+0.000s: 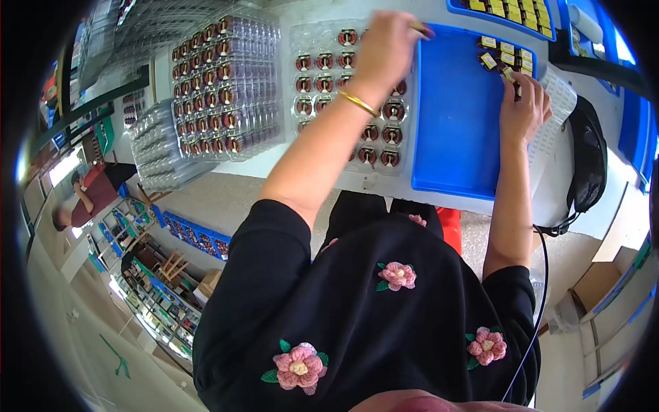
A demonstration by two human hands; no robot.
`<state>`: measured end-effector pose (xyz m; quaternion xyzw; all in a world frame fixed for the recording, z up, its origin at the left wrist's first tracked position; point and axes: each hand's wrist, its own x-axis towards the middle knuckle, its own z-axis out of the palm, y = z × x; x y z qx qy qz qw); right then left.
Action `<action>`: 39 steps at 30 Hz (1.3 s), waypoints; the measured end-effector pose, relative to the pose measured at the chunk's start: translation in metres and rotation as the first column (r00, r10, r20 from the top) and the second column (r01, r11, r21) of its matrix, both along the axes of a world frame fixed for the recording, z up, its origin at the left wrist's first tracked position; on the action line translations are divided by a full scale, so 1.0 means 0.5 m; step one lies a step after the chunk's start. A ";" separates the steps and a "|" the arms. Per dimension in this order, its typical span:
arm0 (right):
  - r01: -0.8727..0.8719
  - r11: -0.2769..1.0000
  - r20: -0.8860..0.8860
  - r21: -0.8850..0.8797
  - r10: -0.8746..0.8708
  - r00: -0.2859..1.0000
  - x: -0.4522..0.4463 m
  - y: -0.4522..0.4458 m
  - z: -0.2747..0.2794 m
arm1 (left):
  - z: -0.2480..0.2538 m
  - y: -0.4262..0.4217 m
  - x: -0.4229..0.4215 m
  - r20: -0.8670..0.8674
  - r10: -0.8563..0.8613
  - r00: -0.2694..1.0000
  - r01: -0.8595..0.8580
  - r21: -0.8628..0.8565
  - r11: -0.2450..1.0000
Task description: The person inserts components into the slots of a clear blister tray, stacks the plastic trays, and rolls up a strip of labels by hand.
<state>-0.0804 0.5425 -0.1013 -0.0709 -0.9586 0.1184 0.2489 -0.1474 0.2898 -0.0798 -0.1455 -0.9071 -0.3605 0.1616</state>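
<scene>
My left hand (388, 51), a gold bangle at its wrist, is raised over the right side of a clear plastic tray (297, 38), near a blue tray (456, 117). It is closed on a small dark part (423, 29), blurred by motion. Rows of round dark-red coil-like components (324, 62) sit in the clear tray, some behind my left arm. At the blue tray's right edge, my right hand (525, 110) is closed with its fingertips on a small yellow-topped component (508, 73). Several more yellow-topped components (488, 42) lie beside it in that tray's far right corner.
Stacked clear trays (226, 82) filled with components stand on the left. Another blue tray (508, 12) of yellow-topped parts is at the far right. A white dimpled sheet (557, 93) and a black bag (588, 154) lie right. A person (93, 196) is in the left background.
</scene>
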 end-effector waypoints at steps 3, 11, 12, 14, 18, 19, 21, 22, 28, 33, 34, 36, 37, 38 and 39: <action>-0.098 0.986 -0.077 -0.137 0.088 0.993 -0.001 -0.021 0.013 | -0.046 -0.197 -0.052 -0.024 0.156 0.987 -0.157 -0.239 0.958; -0.203 0.836 -0.034 -0.510 0.217 0.976 -0.041 -0.174 0.065 | -0.058 -0.355 -0.038 0.226 0.300 0.927 -0.163 -0.479 0.863; -0.220 0.807 -0.026 -0.548 0.246 0.969 -0.049 -0.197 0.065 | -0.065 -0.359 -0.039 0.222 0.278 0.934 -0.144 -0.477 0.867; -0.246 0.744 -0.015 -0.621 0.303 0.953 -0.063 -0.247 0.062 | -0.061 -0.342 -0.036 0.178 0.279 0.944 -0.185 -0.416 0.890; -0.313 0.704 0.000 -0.638 0.407 0.914 -0.101 -0.358 0.048 | -0.048 -0.321 -0.029 0.166 0.354 0.920 -0.262 -0.411 0.873; -0.327 0.694 0.000 -0.642 0.426 0.905 -0.113 -0.388 0.044 | -0.029 -0.302 -0.015 0.129 0.377 0.917 -0.303 -0.388 0.870; -0.374 0.696 -0.014 -0.613 0.463 0.886 -0.140 -0.440 0.030 | 0.018 -0.284 0.014 0.101 0.375 0.921 -0.317 -0.364 0.876; -0.406 0.707 -0.024 -0.580 0.483 0.875 -0.152 -0.464 0.017 | 0.048 -0.287 0.035 0.114 0.330 0.937 -0.284 -0.301 0.911; -0.382 0.809 0.200 -0.448 0.507 0.839 -0.196 -0.545 -0.041 | 0.206 -0.392 0.188 -0.083 0.163 0.983 -0.178 -0.227 0.958; -0.366 0.872 0.154 -0.326 0.431 0.889 -0.196 -0.569 -0.042 | 0.281 -0.567 0.346 -0.148 0.341 0.928 -0.372 -0.369 0.852; -0.393 0.866 0.134 -0.309 0.448 0.884 -0.190 -0.573 -0.051 | 0.288 -0.604 0.379 -0.154 0.388 0.909 -0.417 -0.396 0.818; -0.463 0.825 0.044 -0.324 0.502 0.864 -0.174 -0.590 -0.044 | 0.290 -0.665 0.441 -0.117 0.522 0.845 -0.530 -0.314 0.788; -0.494 0.811 0.006 -0.313 0.522 0.853 -0.164 -0.601 -0.039 | 0.288 -0.688 0.469 -0.090 0.580 0.809 -0.580 -0.277 0.766; -0.521 0.798 -0.031 -0.302 0.538 0.842 -0.158 -0.611 -0.038 | 0.282 -0.707 0.493 -0.061 0.624 0.779 -0.616 -0.257 0.745; -0.470 0.818 0.008 -0.333 0.501 0.866 -0.158 -0.624 -0.052 | 0.277 -0.723 0.515 -0.031 0.664 0.748 -0.650 -0.238 0.721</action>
